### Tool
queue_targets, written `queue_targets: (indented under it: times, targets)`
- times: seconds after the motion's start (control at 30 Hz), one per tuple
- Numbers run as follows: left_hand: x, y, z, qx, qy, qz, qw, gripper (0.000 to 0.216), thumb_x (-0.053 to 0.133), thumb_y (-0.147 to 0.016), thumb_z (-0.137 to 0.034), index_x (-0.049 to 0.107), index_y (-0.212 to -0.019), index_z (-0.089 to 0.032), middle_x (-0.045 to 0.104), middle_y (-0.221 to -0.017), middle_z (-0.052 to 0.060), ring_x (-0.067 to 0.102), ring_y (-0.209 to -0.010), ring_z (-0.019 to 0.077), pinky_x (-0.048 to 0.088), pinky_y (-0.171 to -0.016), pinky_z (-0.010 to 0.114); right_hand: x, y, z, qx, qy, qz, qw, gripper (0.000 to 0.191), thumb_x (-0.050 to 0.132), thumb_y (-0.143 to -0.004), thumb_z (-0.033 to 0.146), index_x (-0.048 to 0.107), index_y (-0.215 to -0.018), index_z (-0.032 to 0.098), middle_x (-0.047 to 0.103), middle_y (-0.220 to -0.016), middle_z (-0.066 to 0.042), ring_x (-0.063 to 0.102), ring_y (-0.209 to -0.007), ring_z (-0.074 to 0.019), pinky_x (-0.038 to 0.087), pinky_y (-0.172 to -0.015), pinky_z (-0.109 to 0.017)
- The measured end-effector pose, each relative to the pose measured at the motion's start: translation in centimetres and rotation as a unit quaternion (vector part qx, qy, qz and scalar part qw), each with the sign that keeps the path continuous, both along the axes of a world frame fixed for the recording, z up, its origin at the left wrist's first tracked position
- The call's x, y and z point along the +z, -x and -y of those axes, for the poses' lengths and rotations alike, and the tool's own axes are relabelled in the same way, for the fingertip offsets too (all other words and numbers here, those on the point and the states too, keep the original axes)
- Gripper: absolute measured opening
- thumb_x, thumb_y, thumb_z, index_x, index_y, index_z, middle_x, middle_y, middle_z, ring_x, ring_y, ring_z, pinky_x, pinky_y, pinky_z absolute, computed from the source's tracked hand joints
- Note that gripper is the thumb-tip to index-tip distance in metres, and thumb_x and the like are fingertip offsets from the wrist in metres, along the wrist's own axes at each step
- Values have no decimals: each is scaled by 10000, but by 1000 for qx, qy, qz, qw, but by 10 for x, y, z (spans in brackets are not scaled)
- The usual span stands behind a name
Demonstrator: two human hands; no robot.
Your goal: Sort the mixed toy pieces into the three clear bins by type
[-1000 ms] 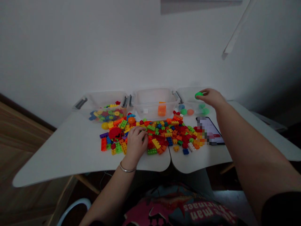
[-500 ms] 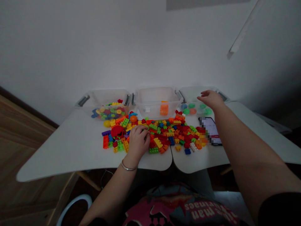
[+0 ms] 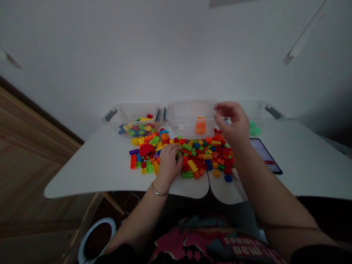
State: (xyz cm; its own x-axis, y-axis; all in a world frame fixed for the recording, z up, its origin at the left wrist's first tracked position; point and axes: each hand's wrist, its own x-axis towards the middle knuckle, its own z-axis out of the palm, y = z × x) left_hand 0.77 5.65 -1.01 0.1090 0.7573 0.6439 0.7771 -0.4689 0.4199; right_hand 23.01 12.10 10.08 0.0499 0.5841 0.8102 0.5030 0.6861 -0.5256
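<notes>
My left hand (image 3: 171, 163), with a bangle at the wrist, rests on the spread pile of plastic building bricks (image 3: 192, 165). Its fingers are loosely bent over the bricks, with the thumb apart; no held brick shows. A red round piece (image 3: 146, 151) and an orange ball (image 3: 164, 137) lie left of it. My right hand (image 3: 233, 123) is raised above the pile's right side, in front of the gap between the middle bin (image 3: 183, 113) and right bin (image 3: 254, 110). Its fingers are curved and apart, with nothing visible between them.
The left clear bin (image 3: 137, 108) holds many coloured pieces. Inside the middle one are an orange block (image 3: 200, 126) and a small white piece (image 3: 180, 127). Green pieces (image 3: 254, 129) sit in the right bin. A phone (image 3: 265, 156) lies partly behind my right forearm.
My right hand has moved left, from over the right bin toward the middle bin and the pile. My left hand stays on the bricks. The view has shifted slightly.
</notes>
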Motion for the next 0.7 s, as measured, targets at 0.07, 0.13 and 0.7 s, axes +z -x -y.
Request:
queue_targets:
  times: [0.07, 0.13, 0.7]
  targets:
    - [-1, -1, 1, 6, -1, 12, 1000, 200, 550, -804, -114, 624, -967, -203, 653, -1087, 87, 564, -1064, 252, 445, -975, 451, -17, 24, 15, 40, 16, 58, 997, 200, 578, -837, 287, 612, -1029, 244, 692, -980, -36, 646, -854, -182, 539, -811, -383]
    - [0, -1, 2, 9, -1, 24, 1000, 209, 542, -808, -119, 612, -987, -202, 643, -1103, 90, 558, -1084, 256, 439, -983, 454, -38, 41, 24, 63, 47, 98, 992, 210, 580, -838, 268, 621, -1041, 231, 694, -973, -50, 644, -858, -199, 534, -829, -401]
    - [63, 55, -62, 109, 139, -334, 926, 277, 549, -890, -259, 665, -1139, -223, 677, -1095, 123, 633, -998, 310, 450, -888, 457, -103, 55, 30, 48, 146, 239, 959, 285, 621, -833, 218, 650, -1116, 197, 698, -1137, -92, 627, -1065, -262, 474, -958, -442]
